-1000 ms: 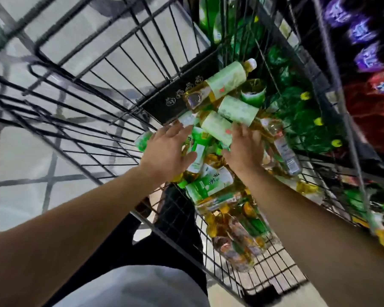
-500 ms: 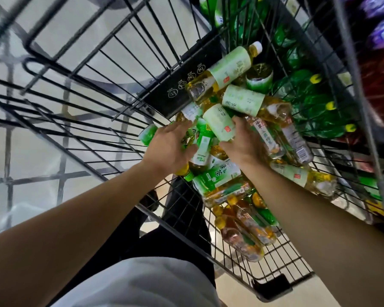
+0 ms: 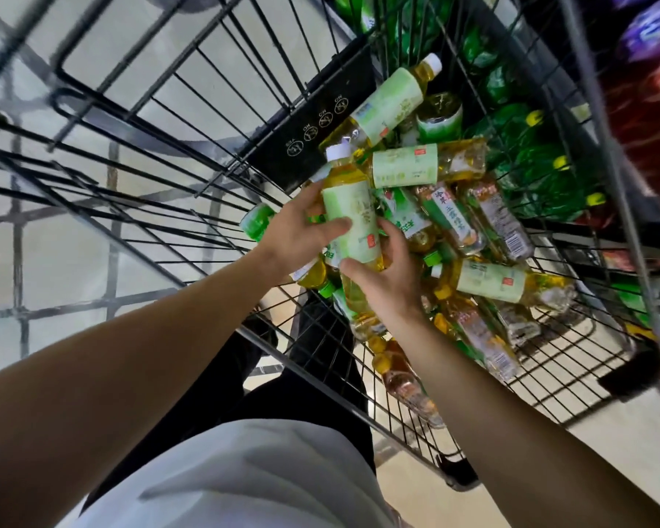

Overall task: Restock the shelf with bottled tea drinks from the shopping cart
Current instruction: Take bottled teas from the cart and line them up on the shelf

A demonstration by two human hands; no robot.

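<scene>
Both hands are in the shopping cart (image 3: 244,120), working on one pale-green-labelled tea bottle (image 3: 353,219) that stands nearly upright, its white cap pointing toward twelve o'clock. The left hand (image 3: 298,232) wraps the label from the nine o'clock side, thumb laid across the front and fingers curled round the back. The right hand (image 3: 387,274) cups the bottle's base from about five o'clock, thumb pressed to the amber lower part; whether its other fingers close fully behind I cannot tell.

The bottle looks raised a little above the heap of tea bottles (image 3: 450,222), though its base may be touching those below. The heap sprawls from the cart's centre out toward three and five o'clock: bottles with the same pale label, others with darker green wrappers, and some with clear bodies and printed text. One like-labelled bottle (image 3: 389,104) leans against the cart's black end panel (image 3: 313,135) at one o'clock.

As I judge it, the restocking has a long way to go. Plenty of bottles are in the cart, and this one is only just being picked out. The shelf (image 3: 526,161) at two o'clock, beyond the wire, shows green bottles with yellow caps; where the tea belongs there I cannot see.
</scene>
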